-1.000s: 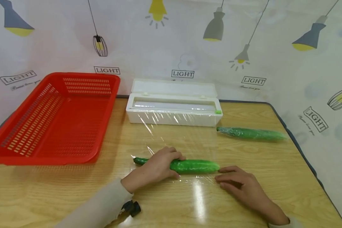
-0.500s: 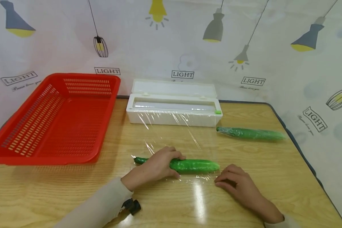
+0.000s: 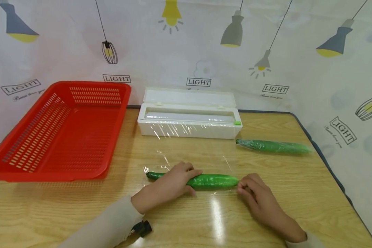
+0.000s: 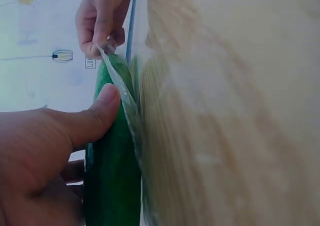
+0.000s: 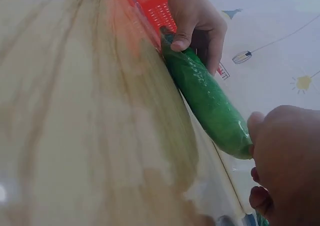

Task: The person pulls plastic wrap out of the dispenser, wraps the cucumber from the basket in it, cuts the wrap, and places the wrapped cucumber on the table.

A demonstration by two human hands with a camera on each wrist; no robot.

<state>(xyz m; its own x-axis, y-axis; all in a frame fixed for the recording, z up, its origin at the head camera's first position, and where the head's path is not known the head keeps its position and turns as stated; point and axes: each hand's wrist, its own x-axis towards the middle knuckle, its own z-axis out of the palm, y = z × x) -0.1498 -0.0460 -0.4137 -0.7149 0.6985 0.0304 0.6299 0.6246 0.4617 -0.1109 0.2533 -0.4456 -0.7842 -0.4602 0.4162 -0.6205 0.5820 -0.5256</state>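
Note:
A green cucumber (image 3: 215,181) lies sideways on the table with clear plastic wrap (image 4: 125,93) against it. My left hand (image 3: 170,186) grips the cucumber near its darker end, thumb on the near side and fingers over the top. At the paler end, my right hand (image 3: 260,199) pinches the edge of the wrap between thumb and fingertips, as the left wrist view shows. The wrap stretches back to a white cling film dispenser box (image 3: 190,130), whose lid stands raised behind the film roll (image 3: 189,116).
A second cucumber (image 3: 276,146), wrapped in film, lies at the right behind my right hand. A large red plastic basket (image 3: 110,137) stands at the left. The wooden table (image 3: 297,179) meets a printed wall covering at the back and right.
My right hand has moved slightly away from me to the cucumber's pale tip, its fingers now pinching the wrap's edge. My left hand has stayed on the cucumber.

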